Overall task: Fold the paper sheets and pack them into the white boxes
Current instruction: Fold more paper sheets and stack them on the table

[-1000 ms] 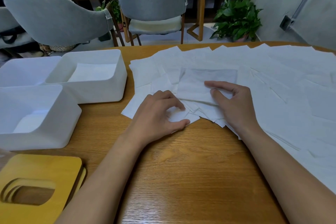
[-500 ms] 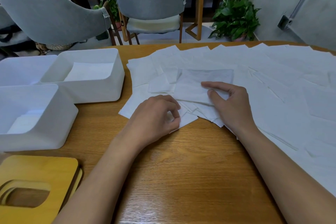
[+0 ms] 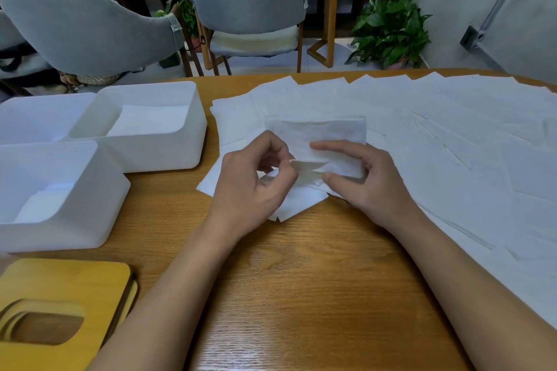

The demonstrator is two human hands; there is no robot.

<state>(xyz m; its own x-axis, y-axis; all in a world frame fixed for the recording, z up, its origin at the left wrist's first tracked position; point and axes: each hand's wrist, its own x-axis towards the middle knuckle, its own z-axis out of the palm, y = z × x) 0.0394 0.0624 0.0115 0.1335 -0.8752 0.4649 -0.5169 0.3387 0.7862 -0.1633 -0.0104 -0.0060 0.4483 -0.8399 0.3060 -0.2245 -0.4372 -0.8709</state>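
A second ago both hands lay low on the heap, the left curled over its near corner and the right flat on top. Now the top sheet (image 3: 319,132) has come up along its near edge, and the view has tipped a little lower. The left hand (image 3: 256,184) has its fingers curled in, with thumb and forefinger pinching the sheet's near left corner, which stands clear of the papers below. The right hand (image 3: 373,184) is half open. Its forefinger lies straight across the top of the sheet, pointing toward 9 o'clock, and its thumb is tucked at the near edge, so the paper is nipped between them. The sheet is thin, white and faintly crinkled, a wide rectangle at the middle of the bench (image 3: 301,295), its far edge still lying on the heap. The loose paper sheets (image 3: 452,135) overlap one another in a fan from 12 round to 4 o'clock. At 9 to 10 o'clock stand the white boxes. The far box (image 3: 168,156) and the near box (image 3: 75,220) sit close together, each with white folded paper in the bottom, and a third box (image 3: 36,111) is behind them. Yellow wooden lids (image 3: 60,295) are stacked at 7 o'clock.
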